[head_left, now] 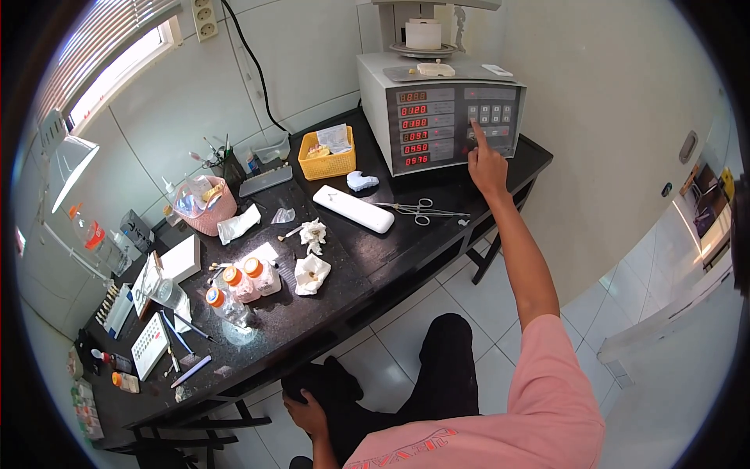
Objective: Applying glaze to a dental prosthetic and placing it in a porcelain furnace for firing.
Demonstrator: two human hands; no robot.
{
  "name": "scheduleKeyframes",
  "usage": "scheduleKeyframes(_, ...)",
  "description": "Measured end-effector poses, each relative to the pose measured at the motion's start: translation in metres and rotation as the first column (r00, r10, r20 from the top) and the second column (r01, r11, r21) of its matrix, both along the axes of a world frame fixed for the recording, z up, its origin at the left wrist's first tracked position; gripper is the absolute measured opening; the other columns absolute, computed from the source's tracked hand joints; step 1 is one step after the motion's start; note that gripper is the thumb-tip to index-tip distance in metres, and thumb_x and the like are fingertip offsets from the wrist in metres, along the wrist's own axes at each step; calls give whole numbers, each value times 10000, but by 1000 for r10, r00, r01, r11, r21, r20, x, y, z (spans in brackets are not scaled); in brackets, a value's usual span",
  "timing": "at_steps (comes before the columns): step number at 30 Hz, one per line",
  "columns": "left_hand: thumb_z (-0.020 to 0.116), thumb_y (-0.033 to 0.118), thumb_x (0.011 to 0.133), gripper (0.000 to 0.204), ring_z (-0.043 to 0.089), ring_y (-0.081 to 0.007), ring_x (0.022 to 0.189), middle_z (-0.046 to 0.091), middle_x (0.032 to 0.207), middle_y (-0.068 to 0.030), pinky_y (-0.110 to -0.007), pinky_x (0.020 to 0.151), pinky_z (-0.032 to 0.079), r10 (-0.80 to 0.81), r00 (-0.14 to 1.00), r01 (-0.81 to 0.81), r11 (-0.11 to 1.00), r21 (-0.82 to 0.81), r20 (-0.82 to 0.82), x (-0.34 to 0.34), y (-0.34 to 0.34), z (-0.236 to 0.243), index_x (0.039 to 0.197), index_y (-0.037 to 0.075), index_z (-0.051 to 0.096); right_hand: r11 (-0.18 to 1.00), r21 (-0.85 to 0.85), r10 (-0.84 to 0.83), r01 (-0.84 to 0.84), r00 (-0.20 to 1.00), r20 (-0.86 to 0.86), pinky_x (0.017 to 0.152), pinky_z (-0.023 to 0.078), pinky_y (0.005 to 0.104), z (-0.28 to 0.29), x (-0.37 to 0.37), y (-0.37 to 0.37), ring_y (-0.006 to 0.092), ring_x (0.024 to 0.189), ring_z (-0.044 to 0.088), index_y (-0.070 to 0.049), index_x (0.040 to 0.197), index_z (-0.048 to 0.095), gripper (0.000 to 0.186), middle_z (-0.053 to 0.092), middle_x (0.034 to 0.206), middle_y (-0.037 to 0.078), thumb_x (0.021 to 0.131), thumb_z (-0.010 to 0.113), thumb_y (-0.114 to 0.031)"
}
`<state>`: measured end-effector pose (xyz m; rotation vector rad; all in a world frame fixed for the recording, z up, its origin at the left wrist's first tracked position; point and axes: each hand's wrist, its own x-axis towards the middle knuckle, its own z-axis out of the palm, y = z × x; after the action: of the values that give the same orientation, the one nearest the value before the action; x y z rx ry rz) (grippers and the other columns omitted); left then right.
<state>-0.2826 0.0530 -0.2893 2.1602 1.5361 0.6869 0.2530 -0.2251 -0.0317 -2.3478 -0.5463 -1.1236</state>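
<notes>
The table (344, 270) ends in a front edge running from eight o'clock up to two, where its right corner points toward a pale door panel (601, 117). The grey machine (426, 117) sits at one o'clock near that end, a narrow strip of black top showing in front. The right hand (488, 166) comes over the edge at two o'clock, its index finger straight at the keypad (486, 117), the others curled in, holding nothing. At seven o'clock the left hand (308, 413) rests on the person's dark-trousered leg; how far its fingers spread, I cannot tell.

More black top shows between the white case (353, 209) near the middle and the front edge; scissor-handled clamps (422, 211) lie just right of the case. A yellow basket (326, 162) stands at eleven, a pink basket (207, 215) at nine, orange-capped bottles (242, 289) at eight.

The surface is glossy, sunlit toward eight. A blind-covered window (101, 62) is at ten, white tiled floor (383, 359) at six.
</notes>
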Motion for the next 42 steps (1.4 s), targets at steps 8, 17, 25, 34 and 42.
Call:
scheduleKeyframes(8,550,297,926,533,542,-449,1151,547,1260,-265,-482,964,442,-4,1000,4,1000,-22,-1,0,0,1,1341,-14,426,1000,15,8,-9,1000,28,576,513,481,1,-1,1,382,634,644,-234,1495,347,694,674,754,184,846,549,-93)
scheduleKeyframes(17,549,293,928,532,530,-448,1169,544,1268,-264,-481,977,434,2,1000,-3,999,-41,-15,1,-2,7,1346,-10,422,1000,6,-5,5,1000,22,563,511,478,-1,1,-1,382,612,640,-236,1493,351,697,659,697,178,841,554,-96)
scheduleKeyframes(25,552,287,926,520,538,-444,1160,545,1270,-261,-478,973,435,12,1000,-13,998,-59,-16,3,-3,8,1339,-5,430,1000,4,-1,1,1000,19,562,510,484,1,0,-3,387,616,640,-217,1487,361,691,670,732,194,837,557,-92)
scheduleKeyframes(34,554,304,909,550,547,-456,1126,546,1246,-275,-492,960,442,-3,1000,3,1000,-31,-1,2,-1,5,1328,-29,428,1000,-1,-14,14,1000,-7,569,517,482,0,0,-2,380,637,649,-227,1485,363,688,688,797,176,837,556,-99)
scheduleKeyframes(42,556,303,911,546,548,-458,1123,548,1242,-276,-495,955,444,10,1000,-10,999,-41,2,3,-3,8,1330,-24,429,1000,-3,-18,18,999,26,566,518,481,0,0,-1,379,638,652,-220,1482,367,683,683,779,185,837,553,-97)
